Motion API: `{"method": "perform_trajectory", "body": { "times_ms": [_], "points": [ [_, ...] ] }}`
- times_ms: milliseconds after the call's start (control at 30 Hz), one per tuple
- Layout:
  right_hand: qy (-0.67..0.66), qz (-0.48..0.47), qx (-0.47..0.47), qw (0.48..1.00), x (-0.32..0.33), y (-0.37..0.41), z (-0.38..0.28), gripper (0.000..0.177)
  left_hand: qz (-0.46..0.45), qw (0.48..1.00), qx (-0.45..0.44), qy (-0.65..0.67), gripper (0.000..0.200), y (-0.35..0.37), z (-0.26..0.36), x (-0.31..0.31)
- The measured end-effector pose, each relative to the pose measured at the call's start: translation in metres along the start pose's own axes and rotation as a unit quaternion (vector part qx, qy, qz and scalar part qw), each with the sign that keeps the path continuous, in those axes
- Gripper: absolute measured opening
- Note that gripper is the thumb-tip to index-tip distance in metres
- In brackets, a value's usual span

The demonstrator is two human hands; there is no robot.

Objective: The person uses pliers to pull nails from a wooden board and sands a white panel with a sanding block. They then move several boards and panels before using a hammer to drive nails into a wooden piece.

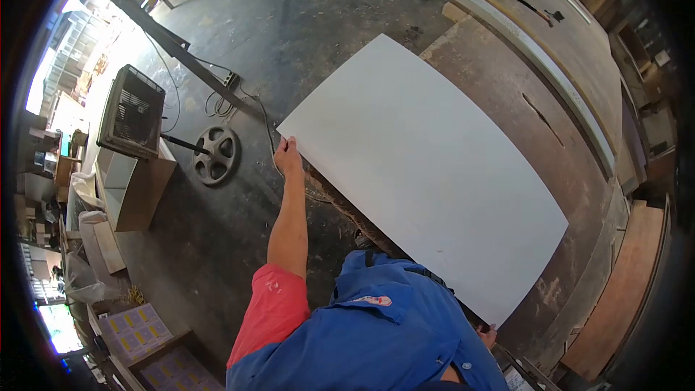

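A large flat white panel (pixel 427 166) lies over a worn brown worktable (pixel 499 80). At the panel's far left corner, my left hand (pixel 288 156) grips the edge, arm stretched out. My right hand (pixel 489 334) is at the near corner by my body, its fingers closed at the edge; most of that hand is hidden behind my blue jacket (pixel 362 340). The panel's long near side runs between both hands, close to my waist.
A box fan (pixel 134 112) on a pole with a round spoked base (pixel 216 156) stands left. A power strip with cables (pixel 230 81) lies on the floor. A long white-edged strip (pixel 543 65) and a dark hammer-like tool (pixel 534 11) lie across the table. Reddish boards (pixel 615 297) are at right.
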State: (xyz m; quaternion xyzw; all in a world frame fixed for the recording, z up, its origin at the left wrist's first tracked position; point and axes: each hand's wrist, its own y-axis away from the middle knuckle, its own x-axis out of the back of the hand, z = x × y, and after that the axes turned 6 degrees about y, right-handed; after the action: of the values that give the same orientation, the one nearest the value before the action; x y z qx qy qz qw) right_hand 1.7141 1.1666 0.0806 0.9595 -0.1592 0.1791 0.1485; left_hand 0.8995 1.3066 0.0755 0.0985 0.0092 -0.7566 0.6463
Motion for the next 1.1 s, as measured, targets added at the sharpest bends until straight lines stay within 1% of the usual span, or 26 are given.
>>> {"method": "perform_trajectory", "body": {
  "times_ms": [33, 67, 100, 133, 167, 200, 267, 300, 367, 433, 467, 500, 533, 567, 600, 633, 667, 700, 767, 800, 833, 900, 933, 1000, 1100],
  "points": [
    [-0.001, 0.006, 0.0, 1.0, 0.0, 0.001, 0.005, 0.024, -0.004, 1.0, 0.001, -0.016, 0.034, -0.003, -0.003, 0.003],
    [0.108, 0.048, 0.111, 0.987, -0.006, 0.004, 0.005, 0.025, -0.011, 0.999, 0.001, -0.031, 0.033, -0.008, -0.008, 0.007],
    [0.219, 0.092, 0.214, 0.948, -0.011, 0.009, 0.004, 0.026, -0.028, 0.994, -0.008, -0.107, 0.035, -0.016, -0.016, 0.014],
    [0.218, 0.111, 0.206, 0.947, -0.017, 0.007, 0.003, 0.026, -0.05, 0.982, -0.019, -0.182, 0.038, -0.024, -0.02, 0.02],
    [-0.018, 0.21, -0.04, 0.977, -0.022, -0.003, -0.001, 0.023, -0.081, 0.98, -0.06, -0.173, 0.04, -0.025, -0.016, 0.02],
    [-0.264, 0.284, -0.271, 0.881, -0.026, -0.011, -0.005, 0.021, -0.113, 0.975, -0.102, -0.161, 0.044, -0.028, -0.013, 0.02],
    [-0.305, 0.306, -0.315, 0.845, -0.029, -0.015, -0.007, 0.035, -0.061, 0.983, -0.129, -0.12, 0.047, -0.062, -0.047, 0.029],
    [-0.247, 0.286, -0.274, 0.884, -0.028, -0.011, -0.002, 0.038, -0.08, 0.986, -0.029, -0.141, 0.051, -0.038, 0.005, 0.017],
    [-0.163, 0.297, -0.267, 0.902, -0.04, -0.006, -0.032, 0.037, -0.17, 0.948, -0.067, -0.261, 0.052, -0.088, -0.013, 0.038],
    [-0.088, 0.202, -0.241, 0.945, -0.029, 0.004, -0.047, 0.038, -0.21, 0.913, -0.069, -0.344, 0.051, -0.082, 0.025, 0.032],
    [-0.099, 0.215, -0.245, 0.94, -0.024, 0.004, -0.054, 0.038, -0.232, 0.906, -0.033, -0.353, 0.049, -0.082, 0.038, 0.029],
    [-0.073, 0.176, -0.231, 0.954, -0.019, 0.004, -0.056, 0.035, -0.251, 0.897, 0.003, -0.365, 0.048, -0.084, 0.046, 0.027],
    [-0.046, 0.135, -0.217, 0.966, -0.013, 0.004, -0.055, 0.032, -0.264, 0.878, -0.014, -0.399, 0.047, -0.089, 0.048, 0.027],
    [-0.055, 0.144, -0.223, 0.963, -0.008, 0.002, -0.049, 0.032, -0.274, 0.859, -0.031, -0.432, 0.047, -0.097, 0.049, 0.028],
    [0.022, 0.145, -0.153, 0.977, -0.004, -0.005, -0.037, 0.026, -0.284, 0.855, -0.038, -0.432, 0.047, -0.107, 0.045, 0.031],
    [0.1, 0.144, -0.081, 0.981, -0.002, -0.009, -0.03, 0.02, -0.299, 0.858, -0.023, -0.416, 0.045, -0.117, 0.038, 0.034],
    [0.095, 0.151, -0.085, 0.98, -0.004, -0.009, -0.034, 0.02, -0.313, 0.861, -0.007, -0.4, 0.044, -0.123, 0.034, 0.035],
    [0.086, 0.162, -0.097, 0.978, -0.008, -0.008, -0.048, 0.018, -0.319, 0.859, -0.01, -0.4, 0.044, -0.121, 0.035, 0.034],
    [0.075, 0.174, -0.109, 0.976, -0.009, -0.007, -0.056, 0.016, -0.318, 0.848, -0.063, -0.42, 0.042, -0.116, 0.038, 0.036],
    [0.08, 0.171, -0.12, 0.975, -0.007, -0.008, -0.054, 0.017, -0.32, 0.863, -0.052, -0.388, 0.043, -0.114, 0.035, 0.036],
    [0.085, 0.167, -0.131, 0.973, -0.007, -0.009, -0.052, 0.017, -0.322, 0.862, -0.054, -0.388, 0.043, -0.113, 0.034, 0.037],
    [0.083, 0.177, -0.147, 0.97, -0.008, -0.009, -0.052, 0.017, -0.298, 0.888, -0.04, -0.349, 0.039, -0.103, 0.034, 0.036],
    [0.084, 0.185, -0.162, 0.966, -0.009, -0.009, -0.052, 0.017, -0.299, 0.887, -0.042, -0.349, 0.039, -0.098, 0.035, 0.035],
    [0.09, 0.188, -0.154, 0.966, -0.008, -0.01, -0.05, 0.017, -0.302, 0.913, -0.028, -0.273, 0.034, -0.088, 0.039, 0.035],
    [0.082, 0.179, -0.142, 0.97, -0.005, -0.012, -0.042, 0.017, -0.308, 0.92, -0.009, -0.244, 0.031, -0.088, 0.041, 0.033]
  ]
}}
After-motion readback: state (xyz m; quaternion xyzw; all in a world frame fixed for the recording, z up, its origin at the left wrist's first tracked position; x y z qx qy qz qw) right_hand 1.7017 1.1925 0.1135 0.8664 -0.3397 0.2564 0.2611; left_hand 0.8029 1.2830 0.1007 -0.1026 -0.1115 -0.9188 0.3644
